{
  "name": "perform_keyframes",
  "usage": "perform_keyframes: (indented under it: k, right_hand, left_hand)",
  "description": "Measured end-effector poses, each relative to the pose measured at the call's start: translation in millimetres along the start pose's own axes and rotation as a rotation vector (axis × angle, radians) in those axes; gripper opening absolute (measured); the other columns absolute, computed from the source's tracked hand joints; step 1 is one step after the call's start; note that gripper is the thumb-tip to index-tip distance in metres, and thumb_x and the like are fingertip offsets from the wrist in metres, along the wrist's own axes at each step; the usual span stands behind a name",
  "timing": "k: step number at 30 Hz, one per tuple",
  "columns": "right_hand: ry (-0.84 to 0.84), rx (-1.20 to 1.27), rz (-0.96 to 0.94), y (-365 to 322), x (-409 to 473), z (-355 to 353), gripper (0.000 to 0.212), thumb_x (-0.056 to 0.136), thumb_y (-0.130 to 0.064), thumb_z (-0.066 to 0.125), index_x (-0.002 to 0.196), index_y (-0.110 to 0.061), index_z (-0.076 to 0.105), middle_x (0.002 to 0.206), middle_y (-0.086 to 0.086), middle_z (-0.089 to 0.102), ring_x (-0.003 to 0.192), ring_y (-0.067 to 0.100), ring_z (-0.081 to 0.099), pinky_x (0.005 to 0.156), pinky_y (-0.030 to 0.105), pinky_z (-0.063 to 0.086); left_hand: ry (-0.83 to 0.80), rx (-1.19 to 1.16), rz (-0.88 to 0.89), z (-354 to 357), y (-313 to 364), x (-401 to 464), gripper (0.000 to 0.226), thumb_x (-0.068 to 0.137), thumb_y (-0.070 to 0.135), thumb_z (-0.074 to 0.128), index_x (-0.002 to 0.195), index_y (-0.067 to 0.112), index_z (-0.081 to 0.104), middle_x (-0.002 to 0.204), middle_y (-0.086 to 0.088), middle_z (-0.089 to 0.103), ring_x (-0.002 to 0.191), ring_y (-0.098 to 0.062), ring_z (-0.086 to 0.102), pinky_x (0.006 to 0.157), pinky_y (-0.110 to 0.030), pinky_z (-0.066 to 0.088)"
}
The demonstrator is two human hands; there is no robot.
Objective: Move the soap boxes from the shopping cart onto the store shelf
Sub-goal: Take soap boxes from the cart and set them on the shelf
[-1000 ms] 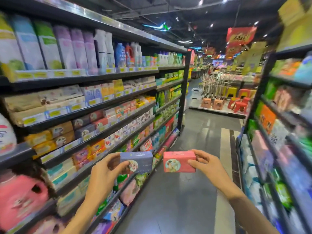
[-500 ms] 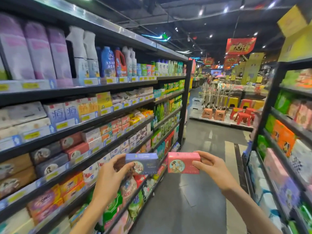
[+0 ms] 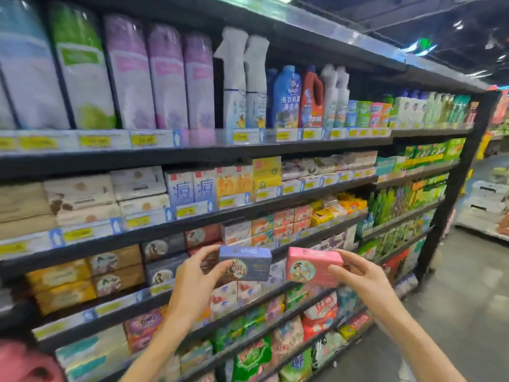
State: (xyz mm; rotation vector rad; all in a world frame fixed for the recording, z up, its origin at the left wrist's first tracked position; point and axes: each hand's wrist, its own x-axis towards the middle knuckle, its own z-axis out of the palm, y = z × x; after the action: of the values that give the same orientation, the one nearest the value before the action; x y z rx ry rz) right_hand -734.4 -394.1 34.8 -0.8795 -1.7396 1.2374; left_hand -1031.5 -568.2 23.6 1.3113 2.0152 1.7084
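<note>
Two small cardboard soap boxes are up at the dark metal store shelf (image 3: 192, 226): the left hand (image 3: 197, 282) pinches the blue-purple rectangular box (image 3: 245, 262) by its nine-o'clock end, the right hand (image 3: 360, 277) the pink rectangular box (image 3: 312, 267) by its three-o'clock end. Fingers curl round each, labels outward, probably to match them to the stacked boxes at eleven o'clock.

Left hand (image 3: 192, 282) holds the blue cardboard soap box (image 3: 245, 263) left of the pink cardboard soap box (image 3: 312, 267) in the right hand (image 3: 363, 279), both before the black metal store shelf (image 3: 192, 219).
</note>
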Motion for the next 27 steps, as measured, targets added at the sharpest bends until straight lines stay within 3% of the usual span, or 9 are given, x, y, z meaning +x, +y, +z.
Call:
perform_keyframes:
  k: [4,7,12,15,17,21,25,27]
  right_hand:
    - [-0.182,0.040,-0.025,10,67,36,0.040,0.083,-0.022,0.078,0.122,-0.028,0.067,0.106,-0.015,0.076,0.100,0.003,0.070,0.079,0.018,0.056]
    - [-0.296,0.054,-0.049,17,108,70,0.044,0.082,-0.020,0.079,0.124,-0.023,0.067,0.106,-0.013,0.076,0.098,0.001,0.071,0.073,0.013,0.054]
    - [-0.435,0.071,-0.078,20,141,122,0.035,0.085,-0.016,0.077,0.118,-0.024,0.069,0.104,-0.015,0.076,0.097,0.002,0.071,0.075,0.013,0.054]
    - [-0.501,0.056,-0.105,19,151,147,0.034,0.085,-0.018,0.077,0.116,-0.027,0.067,0.099,-0.024,0.075,0.096,-0.003,0.070,0.076,0.011,0.053]
    - [-0.519,0.065,-0.110,21,156,160,0.036,0.084,-0.018,0.078,0.118,-0.023,0.068,0.101,-0.018,0.076,0.098,0.001,0.071,0.076,0.011,0.053]
    - [-0.533,0.057,-0.111,24,160,177,0.045,0.083,-0.024,0.079,0.127,-0.021,0.066,0.110,-0.015,0.074,0.099,-0.003,0.069,0.074,0.007,0.050]
    - [-0.536,0.048,-0.101,25,162,186,0.048,0.084,-0.025,0.078,0.130,-0.022,0.064,0.115,-0.017,0.069,0.098,-0.011,0.066,0.073,0.004,0.049]
    - [-0.530,0.042,-0.092,28,162,188,0.047,0.083,-0.026,0.078,0.129,-0.024,0.064,0.115,-0.021,0.067,0.098,-0.016,0.063,0.073,0.002,0.048]
  left_hand:
    - [0.166,0.104,-0.089,-20,-18,12,0.039,0.084,0.048,0.075,0.120,0.037,0.066,0.110,0.018,0.073,0.102,0.002,0.068,0.090,-0.036,0.058]
    - [0.294,0.128,-0.146,-35,-25,13,0.041,0.083,0.038,0.079,0.122,0.029,0.068,0.109,0.015,0.074,0.101,0.002,0.068,0.093,-0.034,0.058]
    - [0.420,0.182,-0.215,-55,-36,5,0.036,0.086,0.028,0.077,0.120,0.027,0.065,0.105,0.024,0.068,0.095,0.018,0.062,0.082,-0.005,0.050]
    - [0.479,0.218,-0.243,-66,-49,6,0.043,0.086,0.031,0.077,0.126,0.024,0.064,0.107,0.023,0.066,0.091,0.018,0.061,0.083,-0.005,0.050]
    - [0.502,0.223,-0.263,-71,-58,8,0.049,0.085,0.033,0.078,0.130,0.019,0.064,0.109,0.020,0.065,0.092,0.018,0.059,0.082,-0.004,0.047]
    - [0.522,0.237,-0.286,-77,-73,16,0.054,0.085,0.038,0.077,0.132,0.017,0.063,0.113,0.012,0.067,0.101,0.003,0.062,0.095,-0.023,0.051]
    - [0.533,0.254,-0.283,-78,-83,32,0.047,0.087,0.035,0.076,0.128,0.017,0.064,0.108,0.015,0.066,0.093,0.009,0.058,0.085,-0.014,0.047]
    - [0.529,0.256,-0.295,-77,-86,39,0.046,0.086,0.039,0.076,0.124,0.017,0.066,0.107,0.016,0.069,0.092,0.005,0.064,0.088,-0.020,0.052]
